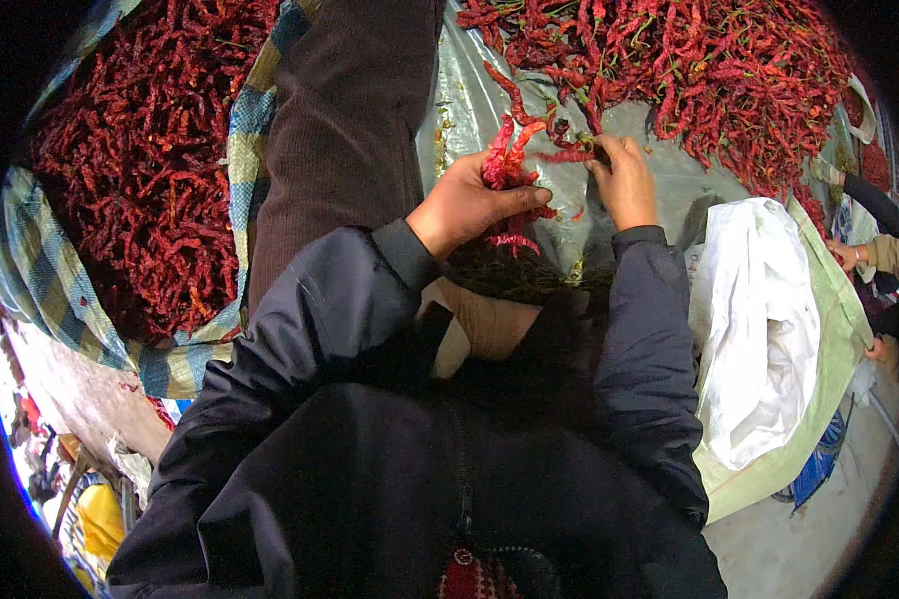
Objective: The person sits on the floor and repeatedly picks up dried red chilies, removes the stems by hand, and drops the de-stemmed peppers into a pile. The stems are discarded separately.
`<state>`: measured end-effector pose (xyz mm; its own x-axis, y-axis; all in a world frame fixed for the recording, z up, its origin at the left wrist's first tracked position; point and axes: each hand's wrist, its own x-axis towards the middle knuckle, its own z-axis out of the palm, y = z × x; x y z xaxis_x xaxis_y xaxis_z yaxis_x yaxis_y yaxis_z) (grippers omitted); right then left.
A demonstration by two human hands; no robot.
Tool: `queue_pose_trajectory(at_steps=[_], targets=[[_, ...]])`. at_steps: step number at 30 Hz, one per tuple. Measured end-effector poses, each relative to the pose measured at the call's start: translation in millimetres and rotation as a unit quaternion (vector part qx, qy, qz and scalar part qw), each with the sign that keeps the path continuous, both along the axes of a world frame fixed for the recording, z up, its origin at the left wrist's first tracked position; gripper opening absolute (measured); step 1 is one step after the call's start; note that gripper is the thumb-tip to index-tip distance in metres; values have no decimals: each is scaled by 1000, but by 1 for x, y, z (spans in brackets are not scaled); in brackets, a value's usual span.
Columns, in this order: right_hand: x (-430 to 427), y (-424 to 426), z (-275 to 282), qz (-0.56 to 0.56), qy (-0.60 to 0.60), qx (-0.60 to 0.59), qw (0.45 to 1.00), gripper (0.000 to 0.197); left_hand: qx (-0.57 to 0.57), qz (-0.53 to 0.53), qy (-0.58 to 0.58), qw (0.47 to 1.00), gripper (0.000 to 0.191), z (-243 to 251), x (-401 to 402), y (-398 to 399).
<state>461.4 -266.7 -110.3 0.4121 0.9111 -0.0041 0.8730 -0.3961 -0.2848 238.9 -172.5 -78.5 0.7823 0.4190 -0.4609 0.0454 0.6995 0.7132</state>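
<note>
Several wrinkled red dried chili peppers (506, 168) are bunched in my left hand (457, 204), its thumb across them and tips sticking out above and below. Just to the right, my right hand (628, 180) pinches the end of one red chili (565, 156) between thumb and fingertips; that chili is slightly blurred. Beneath both hands lies a shiny clear plastic sheet (633, 123). A large heap of red chilies (674, 67), many with green stems, spreads over its far part. Dark stem-like debris (509, 275) lies below my left hand.
On the left, a blue-and-cream checked woven sack (247, 150) stands open, full of red chilies (150, 165). At right are a crumpled white plastic bag (757, 337) and a pale green woven sack (831, 322). Other people's hands (846, 254) show at the far right edge.
</note>
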Motion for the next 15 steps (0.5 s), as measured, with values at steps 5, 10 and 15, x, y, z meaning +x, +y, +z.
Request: queue_pose_trajectory(at_steps=[5,10,15], targets=[[-5,-24,23,-80,226,53,969,24,-32,-29,34,998,20,0,0,3],[-43,-34,84,-214,464,72,857,19,-25,-25,14,999,27,2,1,-5],[-82,-48,112,-127,429,91,890,17,9,-29,-45,999,29,39,6,-8]])
